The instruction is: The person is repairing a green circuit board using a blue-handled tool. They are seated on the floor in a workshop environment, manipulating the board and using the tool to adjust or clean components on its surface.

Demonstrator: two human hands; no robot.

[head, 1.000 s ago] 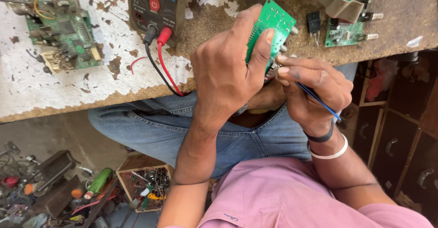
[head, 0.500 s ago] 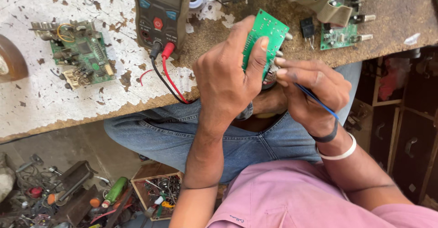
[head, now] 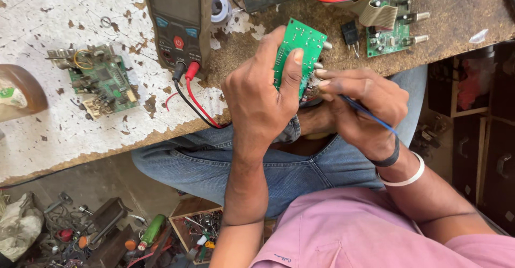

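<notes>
My left hand [head: 263, 104] grips a small green circuit board [head: 298, 47], thumb pressed on its face, holding it tilted above my lap at the bench edge. My right hand [head: 360, 106] pinches something small against the board's lower right edge; a thin blue wire or tool [head: 370, 117] runs back across that hand toward the wrist. What the fingertips hold is hidden. A black band and a white bangle sit on my right wrist.
A multimeter [head: 178, 19] with red and black leads [head: 193, 99] lies on the worn bench [head: 53, 134]. Another green board [head: 99, 80] lies left, a third board with ribbon cable [head: 389, 24] right. A solder roll [head: 219, 6] is behind. Tools and scrap litter the floor [head: 107, 230].
The view has shifted, so the bench things sit lower in the picture. Both hands keep their hold on the board with little change.
</notes>
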